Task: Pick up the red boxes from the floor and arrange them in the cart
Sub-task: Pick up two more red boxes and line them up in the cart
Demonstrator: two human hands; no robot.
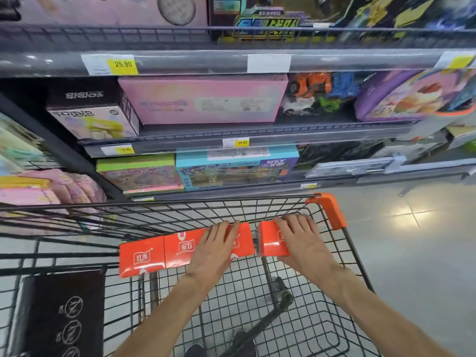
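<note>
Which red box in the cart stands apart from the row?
The rightmost red box, under the right hand; a gap separates it from the others, which sit edge to edge.

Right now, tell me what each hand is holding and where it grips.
The right hand grips the separate red box over its top. The left hand lies flat on the row of red boxes, pressing, not gripping.
</note>
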